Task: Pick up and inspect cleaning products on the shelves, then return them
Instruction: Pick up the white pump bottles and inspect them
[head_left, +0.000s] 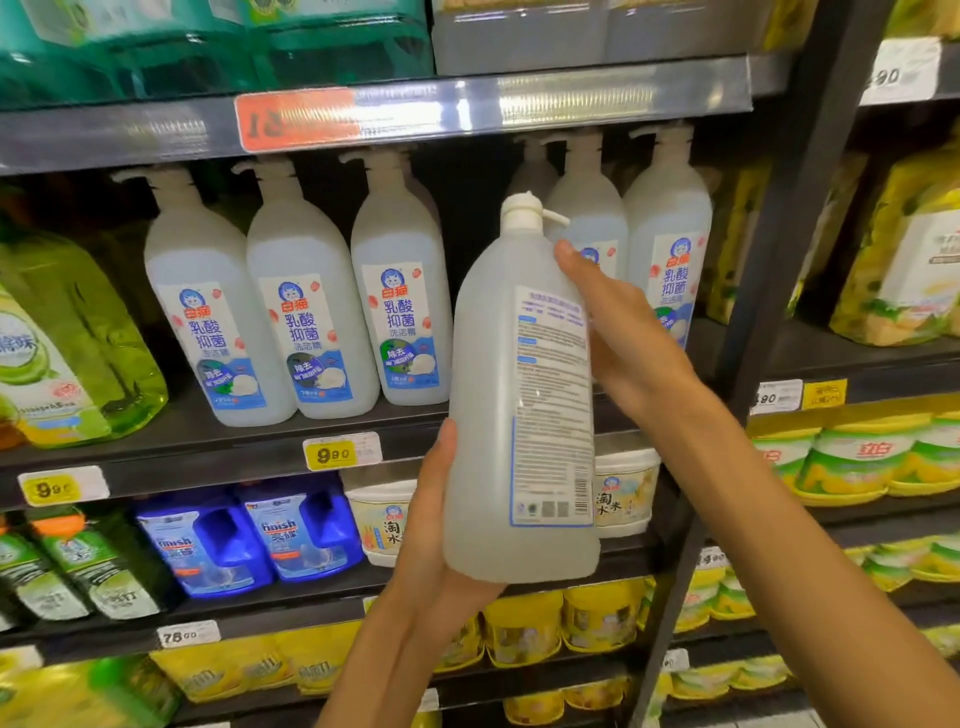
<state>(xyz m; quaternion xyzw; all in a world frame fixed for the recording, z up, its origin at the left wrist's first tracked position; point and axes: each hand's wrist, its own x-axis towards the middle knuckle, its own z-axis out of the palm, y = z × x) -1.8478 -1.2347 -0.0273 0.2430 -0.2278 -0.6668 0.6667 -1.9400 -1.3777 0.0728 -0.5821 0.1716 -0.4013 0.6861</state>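
Note:
A tall clear pump bottle (488, 395) of dish liquid with a white pump head is held upright in front of the shelf, its back label with small print and a barcode turned toward me. My left hand (431, 525) cups its base and lower left side. My right hand (618, 332) grips its upper right side, thumb tip near the shoulder. Matching bottles (306, 312) stand in a row on the middle shelf (208, 441) behind it, with a gap in the row right behind the held bottle.
Green jugs (67, 353) stand at the left of the same shelf. Blue Finish bottles (291, 530) and white tubs (379, 514) fill the shelf below, yellow pouches (524, 629) lower down. A dark upright post (779, 234) separates a right bay of yellow packs.

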